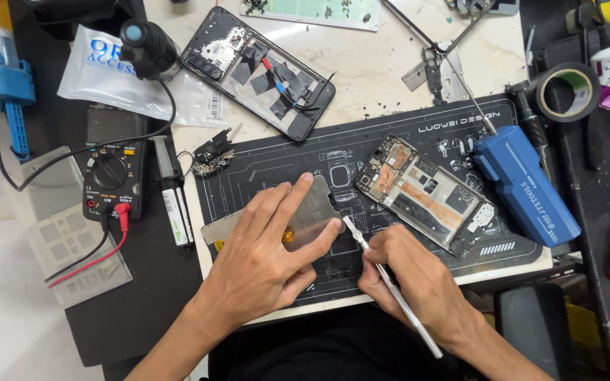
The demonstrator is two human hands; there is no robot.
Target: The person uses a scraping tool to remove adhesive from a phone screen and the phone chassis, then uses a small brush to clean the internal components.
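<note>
My left hand lies flat on a thin grey phone panel that rests on the black work mat, fingers spread over it. My right hand grips a slim silver pry tool like a pen, its flat tip touching the panel's right edge next to my left thumb. An opened phone frame with exposed copper-coloured parts lies just right of the tool tip.
A second opened phone with black tape lies at the back. A blue electric screwdriver sits right of the mat, a tape roll beyond it. A multimeter with leads, a small tube and a clear bag are on the left.
</note>
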